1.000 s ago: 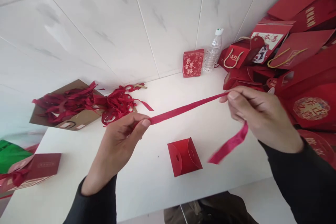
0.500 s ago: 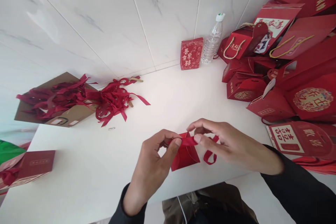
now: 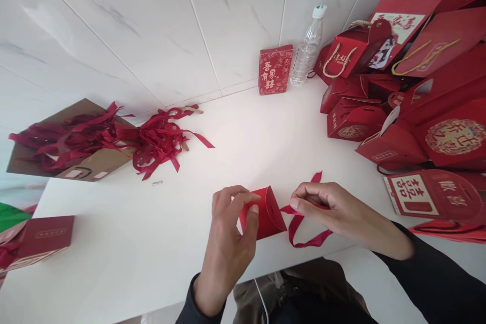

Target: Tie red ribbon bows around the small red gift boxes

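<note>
A small red box (image 3: 266, 215) with curved flaps sits near the front edge of the white table (image 3: 246, 136). My left hand (image 3: 230, 235) pinches the box's left side with thumb and fingers. My right hand (image 3: 328, 207) is closed on a red ribbon (image 3: 299, 228) just right of the box. The ribbon runs from the box under my fingers, one end pokes up behind the hand, and a loop lies on the table below it.
A heap of red ribbons (image 3: 159, 139) spills from a brown paper bag (image 3: 72, 144) at the left. Red gift boxes and bags (image 3: 410, 91) pile up at the right. A water bottle (image 3: 308, 48) and a red patterned box (image 3: 275, 69) stand against the tiled wall.
A second ago both hands held the ribbon stretched in the air. They came down to the small box, and now the left hand grips the box while the right holds the ribbon beside it.
</note>
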A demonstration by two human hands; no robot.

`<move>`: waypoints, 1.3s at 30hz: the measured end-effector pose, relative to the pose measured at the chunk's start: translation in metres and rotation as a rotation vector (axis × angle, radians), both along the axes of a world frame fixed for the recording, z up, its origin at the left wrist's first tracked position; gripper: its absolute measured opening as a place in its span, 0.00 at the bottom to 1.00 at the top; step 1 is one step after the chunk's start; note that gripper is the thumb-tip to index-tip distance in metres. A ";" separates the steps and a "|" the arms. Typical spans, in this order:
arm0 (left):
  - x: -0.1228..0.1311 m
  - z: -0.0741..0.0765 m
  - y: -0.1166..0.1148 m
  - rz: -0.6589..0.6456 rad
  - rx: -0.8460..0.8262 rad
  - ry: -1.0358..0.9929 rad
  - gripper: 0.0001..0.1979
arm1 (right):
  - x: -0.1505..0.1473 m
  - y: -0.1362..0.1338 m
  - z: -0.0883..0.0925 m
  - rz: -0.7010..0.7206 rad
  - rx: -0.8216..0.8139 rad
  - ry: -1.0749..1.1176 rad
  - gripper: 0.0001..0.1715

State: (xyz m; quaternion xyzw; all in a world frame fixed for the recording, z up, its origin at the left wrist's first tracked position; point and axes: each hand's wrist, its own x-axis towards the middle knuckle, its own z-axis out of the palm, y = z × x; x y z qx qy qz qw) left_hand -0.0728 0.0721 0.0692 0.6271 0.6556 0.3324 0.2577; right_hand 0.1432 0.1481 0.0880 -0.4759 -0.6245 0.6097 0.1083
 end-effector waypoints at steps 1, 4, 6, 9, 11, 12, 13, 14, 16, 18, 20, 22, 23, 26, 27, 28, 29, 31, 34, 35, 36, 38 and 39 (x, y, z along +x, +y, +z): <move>0.001 -0.003 -0.001 -0.018 0.008 0.042 0.09 | -0.001 0.000 -0.001 -0.011 -0.015 -0.008 0.19; 0.003 -0.010 -0.004 -0.040 0.020 0.104 0.10 | -0.006 0.002 -0.002 -0.025 -0.059 -0.039 0.17; 0.005 -0.012 -0.005 -0.050 0.033 0.119 0.11 | -0.011 0.003 -0.002 -0.023 -0.079 -0.050 0.16; 0.007 -0.012 -0.006 -0.066 0.036 0.129 0.11 | -0.016 0.003 -0.003 -0.031 -0.054 -0.046 0.16; 0.008 -0.012 -0.006 -0.070 0.035 0.133 0.11 | -0.018 0.003 -0.006 -0.041 -0.014 -0.049 0.17; 0.008 -0.012 -0.006 -0.071 0.033 0.133 0.11 | -0.019 0.003 -0.008 -0.047 0.005 -0.054 0.16; 0.009 -0.012 -0.007 -0.071 0.031 0.131 0.11 | -0.020 0.003 -0.009 -0.052 0.023 -0.057 0.16; 0.009 -0.012 -0.007 -0.072 0.029 0.128 0.11 | -0.021 0.002 -0.010 -0.054 0.035 -0.061 0.16; 0.010 -0.013 -0.007 -0.069 0.029 0.121 0.11 | -0.025 0.001 -0.011 -0.060 0.054 -0.070 0.16; 0.011 -0.015 -0.006 -0.062 0.031 0.114 0.11 | -0.029 0.000 -0.012 -0.054 0.070 -0.071 0.17; 0.012 -0.018 -0.005 -0.044 0.027 0.096 0.09 | -0.031 -0.002 -0.012 -0.036 0.075 -0.058 0.19; 0.012 -0.020 -0.004 -0.014 0.022 0.062 0.07 | -0.031 -0.005 -0.013 -0.005 0.062 -0.044 0.20; 0.013 -0.020 -0.005 0.004 0.017 0.038 0.07 | -0.031 -0.006 -0.013 0.011 0.061 -0.044 0.20; 0.012 -0.017 -0.006 0.056 -0.023 -0.064 0.07 | -0.031 -0.010 -0.013 -0.023 0.216 -0.069 0.19; 0.011 -0.015 -0.006 0.069 -0.035 -0.108 0.07 | -0.032 -0.011 -0.013 -0.044 0.318 -0.067 0.17; 0.011 -0.013 -0.006 0.079 -0.040 -0.157 0.08 | -0.033 -0.012 -0.013 -0.049 0.419 -0.053 0.15; 0.010 -0.011 -0.007 0.088 -0.039 -0.205 0.08 | -0.035 -0.013 -0.012 -0.029 0.501 -0.027 0.14; 0.008 -0.008 -0.008 0.111 -0.031 -0.288 0.08 | -0.039 -0.013 -0.011 0.072 0.567 0.039 0.12; 0.007 -0.008 -0.012 0.175 -0.013 -0.327 0.08 | -0.044 -0.013 -0.011 0.141 0.503 0.083 0.09; 0.008 -0.011 -0.014 0.198 0.002 -0.298 0.07 | -0.045 -0.013 -0.011 0.129 0.466 0.089 0.10; 0.008 -0.013 -0.018 0.222 0.021 -0.250 0.06 | -0.045 -0.013 -0.012 0.110 0.425 0.093 0.11; 0.009 -0.020 -0.025 0.272 0.028 -0.140 0.15 | -0.044 -0.013 -0.012 0.088 0.356 0.094 0.13; 0.010 -0.023 -0.028 0.299 0.012 -0.111 0.19 | -0.043 -0.013 -0.012 0.091 0.341 0.086 0.15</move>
